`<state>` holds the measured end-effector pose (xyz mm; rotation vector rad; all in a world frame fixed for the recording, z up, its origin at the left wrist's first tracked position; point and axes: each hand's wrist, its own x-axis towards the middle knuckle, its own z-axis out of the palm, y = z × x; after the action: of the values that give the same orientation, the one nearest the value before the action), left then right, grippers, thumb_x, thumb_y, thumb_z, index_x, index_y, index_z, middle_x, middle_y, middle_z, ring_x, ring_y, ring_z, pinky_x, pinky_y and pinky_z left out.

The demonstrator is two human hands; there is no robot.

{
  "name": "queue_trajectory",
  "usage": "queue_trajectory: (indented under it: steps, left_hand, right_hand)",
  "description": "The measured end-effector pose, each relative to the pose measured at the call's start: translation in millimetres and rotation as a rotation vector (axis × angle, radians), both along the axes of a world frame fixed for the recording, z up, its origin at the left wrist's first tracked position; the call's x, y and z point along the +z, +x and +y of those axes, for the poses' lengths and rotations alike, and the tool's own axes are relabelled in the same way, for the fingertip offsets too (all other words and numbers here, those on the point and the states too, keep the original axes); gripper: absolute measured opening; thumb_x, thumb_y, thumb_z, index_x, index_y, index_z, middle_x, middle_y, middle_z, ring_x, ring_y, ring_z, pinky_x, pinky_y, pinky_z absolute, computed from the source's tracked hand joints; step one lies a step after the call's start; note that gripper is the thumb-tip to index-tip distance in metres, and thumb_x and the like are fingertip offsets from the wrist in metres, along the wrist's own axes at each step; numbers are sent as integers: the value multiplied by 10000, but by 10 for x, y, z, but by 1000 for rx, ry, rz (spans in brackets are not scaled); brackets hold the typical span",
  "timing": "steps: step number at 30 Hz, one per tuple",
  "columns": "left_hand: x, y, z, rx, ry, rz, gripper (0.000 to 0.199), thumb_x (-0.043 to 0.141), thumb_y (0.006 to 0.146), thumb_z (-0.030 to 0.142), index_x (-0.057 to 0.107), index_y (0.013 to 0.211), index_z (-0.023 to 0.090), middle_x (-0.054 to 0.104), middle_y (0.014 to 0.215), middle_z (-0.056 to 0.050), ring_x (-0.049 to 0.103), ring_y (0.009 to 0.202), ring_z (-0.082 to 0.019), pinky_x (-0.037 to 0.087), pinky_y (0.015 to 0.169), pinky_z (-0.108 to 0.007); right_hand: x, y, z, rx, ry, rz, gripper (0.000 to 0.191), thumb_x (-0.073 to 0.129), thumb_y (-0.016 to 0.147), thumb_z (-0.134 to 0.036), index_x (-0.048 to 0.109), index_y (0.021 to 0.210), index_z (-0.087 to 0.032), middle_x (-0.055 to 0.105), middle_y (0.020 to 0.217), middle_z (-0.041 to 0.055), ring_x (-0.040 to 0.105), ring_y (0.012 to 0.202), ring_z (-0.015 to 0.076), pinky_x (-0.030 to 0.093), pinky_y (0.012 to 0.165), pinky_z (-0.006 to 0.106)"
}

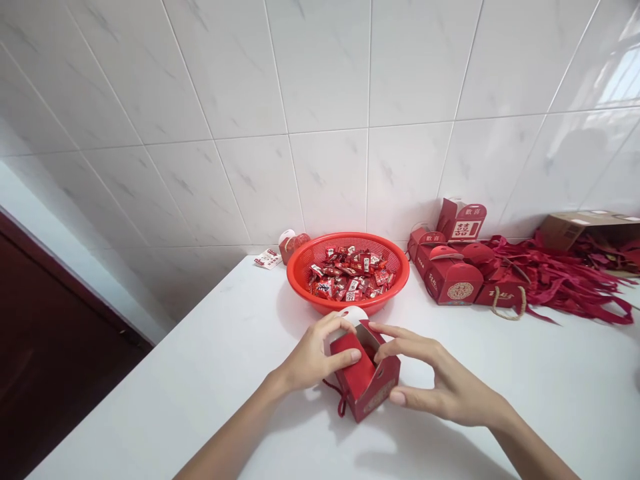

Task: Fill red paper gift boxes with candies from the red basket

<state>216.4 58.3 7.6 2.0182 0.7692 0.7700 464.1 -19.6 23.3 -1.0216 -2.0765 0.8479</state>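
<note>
A red cardboard gift box stands on the white table in front of me, its top partly open and a white-lined flap raised at the back. My left hand grips its left side, thumb lying on the red top panel and fingers behind. My right hand is at the box's right side, with fingertips at the opening and thumb against the outer wall. What lies inside the box is mostly hidden. A dark red cord hangs by the box's left side. Just behind it sits a red plastic basket holding many red-wrapped candies.
Several red gift boxes cluster at the back right, one with a rope handle. Beside them lie a heap of dark red ribbons and a brown cardboard box. A small card lies left of the basket. A tiled wall borders the table.
</note>
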Motion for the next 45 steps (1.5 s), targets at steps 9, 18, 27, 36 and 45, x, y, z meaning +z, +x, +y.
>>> queue_trajectory:
  steps: [9, 18, 27, 36, 45]
  left_hand:
    - [-44, 20, -4, 42, 130, 38, 223, 662, 855, 291, 671, 1063, 213, 674, 1154, -73, 620, 1102, -254, 483, 972, -368]
    - [-165, 47, -47, 209, 288, -105, 421, 693, 861, 299, 522, 1238, 224, 697, 1136, -63, 663, 1081, -217, 519, 978, -363]
    - [-85, 6, -97, 42, 304, -49, 266, 653, 884, 307, 655, 1132, 212, 718, 1052, -55, 656, 993, -211, 530, 897, -347]
    - [-209, 199, -129, 133, 360, -35, 184, 535, 991, 292, 690, 1024, 199, 689, 1092, -86, 614, 1070, -221, 515, 948, -366]
    - [-168, 141, -160, 94, 218, -19, 362, 477, 1016, 423, 607, 1287, 222, 609, 1371, -109, 553, 1285, -272, 460, 1106, -441]
  right_hand:
    - [-5, 33, -11, 109, -42, -58, 543, 750, 823, -534, 652, 1277, -253, 432, 1592, 114, 321, 1505, 341, 308, 1195, 524]
    - [-148, -77, 29, -111, 17, -5, 326, 566, 979, -464, 675, 1187, -238, 668, 1338, 126, 591, 1286, 300, 488, 1056, 470]
    - [-388, -215, 126, -329, 192, 63, 258, 583, 968, -354, 547, 1201, -251, 682, 1226, 75, 661, 1117, 225, 544, 961, 374]
    - [-412, -532, -75, -432, 283, -298, 730, 716, 796, -577, 492, 1378, -197, 528, 1448, 229, 577, 1252, 405, 529, 956, 538]
    - [-115, 147, 130, -772, 144, -481, 435, 619, 796, -405, 612, 1182, -204, 682, 1054, 121, 657, 958, 306, 517, 807, 410]
